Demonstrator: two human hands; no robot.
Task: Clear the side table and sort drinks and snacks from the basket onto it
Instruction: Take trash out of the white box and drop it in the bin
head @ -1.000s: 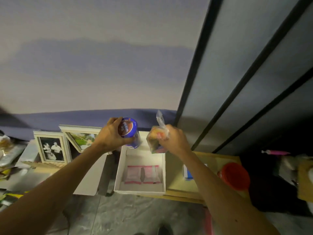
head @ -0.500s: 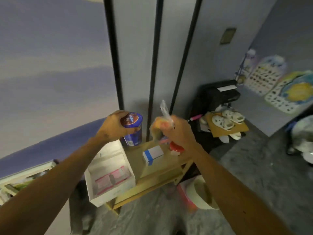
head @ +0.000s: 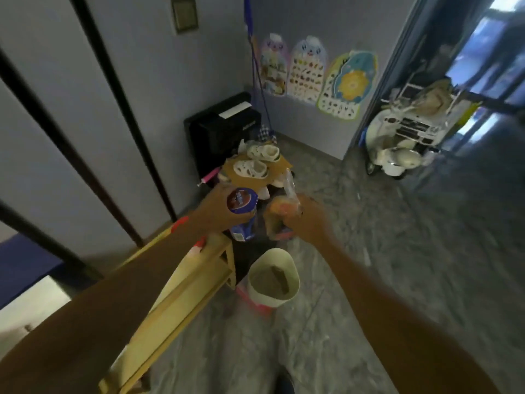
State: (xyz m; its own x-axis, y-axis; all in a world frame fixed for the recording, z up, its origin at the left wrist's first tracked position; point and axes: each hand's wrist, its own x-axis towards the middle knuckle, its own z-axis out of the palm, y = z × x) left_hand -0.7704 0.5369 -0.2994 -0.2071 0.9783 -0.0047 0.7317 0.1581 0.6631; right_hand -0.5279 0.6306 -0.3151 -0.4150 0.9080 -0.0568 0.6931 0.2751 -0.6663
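My left hand (head: 216,209) grips a blue cup (head: 243,214) with a brown and blue foil lid, held upright. Just right of it, my right hand (head: 308,220) holds a clear snack bag (head: 279,216) with orange and tan contents, its twisted top sticking up. Both hands hover past the right end of the yellow wooden side table (head: 184,282), above the floor. Below them stands a cream basket (head: 274,277) with a brown packet inside. My left forearm hides most of the table top.
A low stand with white sandals (head: 255,163) and a black printer (head: 224,129) sit behind the hands. A white ride-on scooter (head: 403,146) stands at the doorway, right. Dark-framed sliding panels run along the left. Grey floor spreads to the right.
The view has swung right, away from the white box and photo frames. Both hands kept their items and moved from above the table to beyond its right end, over the basket.
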